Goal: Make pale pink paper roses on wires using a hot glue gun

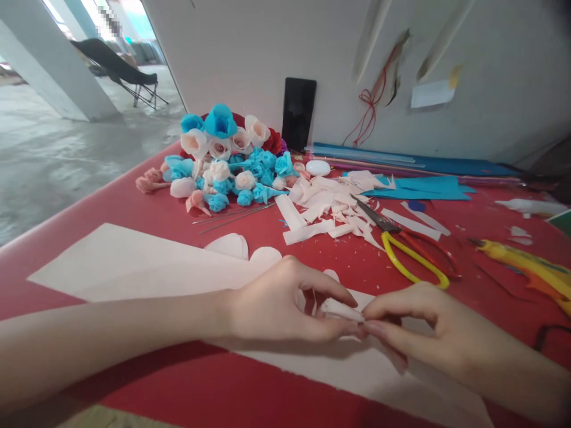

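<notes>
Between the fingers of my left hand (285,303) is a small rolled piece of pale pink paper (341,310), closed in by the thumb and fingers. My right hand (419,327) pinches the right end of that same roll with thumb and forefinger, so the fingertips of both hands nearly meet. Under both hands lies a long pale pink paper sheet (147,261), stretched diagonally over the red table. Cut rounded paper petals (229,245) rest on the sheet's far edge, just beyond my left hand.
Blue, white and pink paper flowers (220,157) pile up at the back left. Paper scraps (330,202) lie by yellow-and-red-handled scissors (414,261). A yellow glue gun (526,264) is at right. A black phone (298,113) leans on the white wall near blue paper strips (423,188).
</notes>
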{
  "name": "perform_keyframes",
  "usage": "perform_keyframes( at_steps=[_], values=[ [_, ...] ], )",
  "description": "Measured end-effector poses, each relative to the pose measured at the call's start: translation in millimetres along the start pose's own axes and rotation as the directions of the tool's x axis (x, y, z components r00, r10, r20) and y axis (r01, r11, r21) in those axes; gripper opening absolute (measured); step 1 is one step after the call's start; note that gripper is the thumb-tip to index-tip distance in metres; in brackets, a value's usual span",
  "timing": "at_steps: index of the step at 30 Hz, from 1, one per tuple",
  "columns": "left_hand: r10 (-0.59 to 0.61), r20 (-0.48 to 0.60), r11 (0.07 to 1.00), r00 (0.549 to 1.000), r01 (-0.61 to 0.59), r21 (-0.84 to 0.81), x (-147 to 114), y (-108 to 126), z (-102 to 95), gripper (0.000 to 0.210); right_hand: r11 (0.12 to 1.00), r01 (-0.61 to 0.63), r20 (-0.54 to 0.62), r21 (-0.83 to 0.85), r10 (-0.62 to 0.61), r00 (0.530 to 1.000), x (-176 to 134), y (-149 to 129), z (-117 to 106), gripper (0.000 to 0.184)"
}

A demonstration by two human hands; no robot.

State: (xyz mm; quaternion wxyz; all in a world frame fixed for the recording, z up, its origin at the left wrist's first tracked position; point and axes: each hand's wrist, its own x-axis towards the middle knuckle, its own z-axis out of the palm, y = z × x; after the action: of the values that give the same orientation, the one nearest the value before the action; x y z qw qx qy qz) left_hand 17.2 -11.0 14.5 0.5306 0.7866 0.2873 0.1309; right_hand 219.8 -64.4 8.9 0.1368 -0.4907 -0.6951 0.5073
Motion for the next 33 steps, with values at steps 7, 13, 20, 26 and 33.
perform_keyframes(
  at_steps=[7,13,20,26,33],
  values=[
    [0.049,0.008,0.997,0.999,-0.048,-0.054,0.7,-3.4,-2.2,0.020,0.999,-0.037,-0.007,0.027,0.038,0.999,-1.8,3.1,0.7,0.024],
    [0.023,0.003,0.997,1.000,-0.023,-0.076,0.0,-1.3,-1.1,0.019,0.998,-0.034,-0.008,0.052,0.035,0.999,-1.3,-0.4,0.0,0.027],
    [-0.013,0.011,0.994,1.000,0.014,-0.106,0.2,-1.7,-0.4,0.019,0.996,-0.042,-0.038,0.079,0.045,0.998,-0.3,0.9,-1.4,0.027],
    [-0.019,-0.066,0.994,0.998,0.012,-0.107,2.9,-5.7,2.4,0.017,0.993,-0.040,-0.072,-0.114,0.032,0.997,1.4,-0.3,-3.7,0.025],
    [-0.047,-0.111,0.999,0.993,0.046,-0.010,2.9,-10.3,5.7,0.018,0.798,-0.361,-0.705,-0.482,-0.109,0.701,-21.2,1.7,-37.4,0.040]
  ],
)
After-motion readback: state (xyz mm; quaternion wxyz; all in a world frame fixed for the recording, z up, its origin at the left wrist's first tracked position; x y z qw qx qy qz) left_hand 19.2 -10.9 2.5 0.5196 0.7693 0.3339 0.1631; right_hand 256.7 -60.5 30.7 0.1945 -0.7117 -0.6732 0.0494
